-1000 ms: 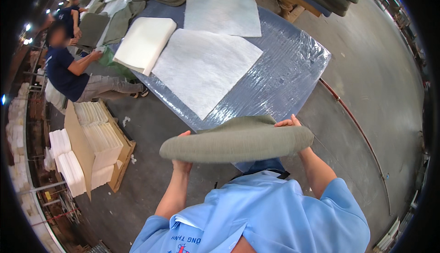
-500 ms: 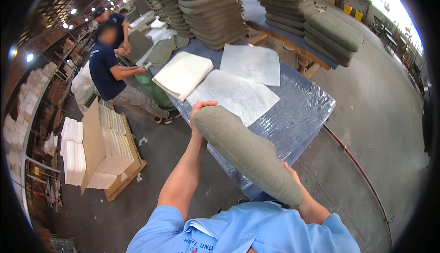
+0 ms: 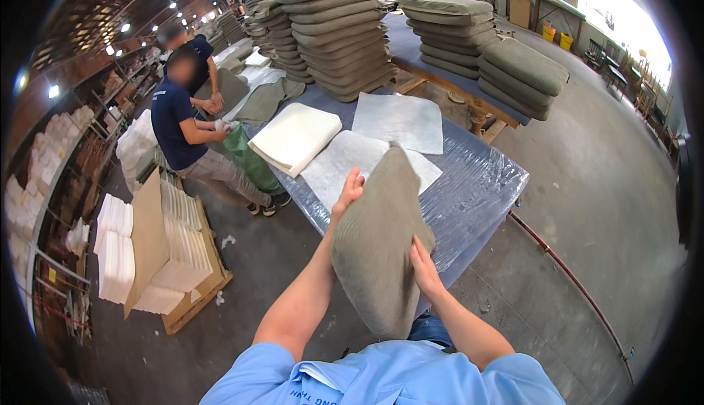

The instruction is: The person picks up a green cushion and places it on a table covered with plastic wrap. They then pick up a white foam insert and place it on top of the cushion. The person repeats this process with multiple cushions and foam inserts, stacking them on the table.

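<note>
Rounded olive-green ribbed-fabric cushion (image 3: 378,251): held tilted on end between bare right hand (image 3: 427,269), laid along its right side, pinch cannot be told, and bare left hand (image 3: 348,194), fingers extended, slightly parted, at its left edge. Steadiness judged best kept by even two-sided pressure. Beyond: plastic-wrapped blue-grey bench (image 3: 477,178); white fibrous sheets (image 3: 397,123); cream rectangular layered pad (image 3: 295,135).
</note>
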`<state>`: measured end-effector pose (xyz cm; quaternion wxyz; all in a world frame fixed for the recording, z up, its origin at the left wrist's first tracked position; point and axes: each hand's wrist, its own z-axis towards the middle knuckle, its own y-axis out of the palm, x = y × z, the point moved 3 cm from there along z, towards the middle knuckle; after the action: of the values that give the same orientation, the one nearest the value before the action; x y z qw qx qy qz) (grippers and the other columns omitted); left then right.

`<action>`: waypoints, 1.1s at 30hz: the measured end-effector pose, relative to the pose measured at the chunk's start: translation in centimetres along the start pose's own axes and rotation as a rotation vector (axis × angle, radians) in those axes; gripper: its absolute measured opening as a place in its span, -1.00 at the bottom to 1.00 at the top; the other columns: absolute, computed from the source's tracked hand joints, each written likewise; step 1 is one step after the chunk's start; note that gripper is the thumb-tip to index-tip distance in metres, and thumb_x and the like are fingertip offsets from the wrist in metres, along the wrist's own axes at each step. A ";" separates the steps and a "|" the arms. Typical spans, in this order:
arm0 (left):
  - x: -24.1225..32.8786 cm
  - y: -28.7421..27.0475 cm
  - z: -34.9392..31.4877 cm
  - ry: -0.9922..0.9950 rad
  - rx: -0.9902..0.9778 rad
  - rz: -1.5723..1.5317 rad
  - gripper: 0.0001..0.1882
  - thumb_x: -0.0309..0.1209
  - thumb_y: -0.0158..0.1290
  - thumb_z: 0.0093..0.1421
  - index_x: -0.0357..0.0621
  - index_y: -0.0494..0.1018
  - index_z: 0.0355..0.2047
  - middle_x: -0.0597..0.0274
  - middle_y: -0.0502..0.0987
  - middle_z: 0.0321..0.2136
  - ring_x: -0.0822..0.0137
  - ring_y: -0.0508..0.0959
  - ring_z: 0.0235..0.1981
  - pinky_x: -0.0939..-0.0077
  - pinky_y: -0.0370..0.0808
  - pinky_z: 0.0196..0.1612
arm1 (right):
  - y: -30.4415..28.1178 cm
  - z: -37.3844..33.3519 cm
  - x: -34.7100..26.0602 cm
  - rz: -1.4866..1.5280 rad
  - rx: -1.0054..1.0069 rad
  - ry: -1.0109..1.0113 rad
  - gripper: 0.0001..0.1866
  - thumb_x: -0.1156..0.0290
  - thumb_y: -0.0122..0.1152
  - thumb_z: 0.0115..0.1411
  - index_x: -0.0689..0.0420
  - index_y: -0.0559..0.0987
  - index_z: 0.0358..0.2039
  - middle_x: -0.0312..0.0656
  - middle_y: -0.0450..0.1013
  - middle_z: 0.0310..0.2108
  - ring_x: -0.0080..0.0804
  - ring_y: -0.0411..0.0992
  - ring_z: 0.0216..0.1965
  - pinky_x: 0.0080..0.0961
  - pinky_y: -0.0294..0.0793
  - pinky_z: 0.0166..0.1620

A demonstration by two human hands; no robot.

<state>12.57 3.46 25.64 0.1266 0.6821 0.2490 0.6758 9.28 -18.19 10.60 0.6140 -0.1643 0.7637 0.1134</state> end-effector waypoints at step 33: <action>-4.6 4.2 -5.2 0.110 -0.177 0.390 -0.01 -0.30 0.04 0.32 -0.21 -0.34 0.55 0.01 -0.17 0.55 0.21 -0.10 0.54 0.35 -0.09 0.51 | -0.7 16.2 -14.7 0.396 0.022 -0.293 -0.09 0.15 0.15 0.31 0.09 -0.03 0.56 0.00 0.01 0.50 -0.14 0.13 0.41 -0.33 0.16 0.38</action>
<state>8.37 -3.30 24.06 0.0392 0.6655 0.0587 0.7430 26.93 -11.14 21.37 0.6860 0.0134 0.6848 0.2456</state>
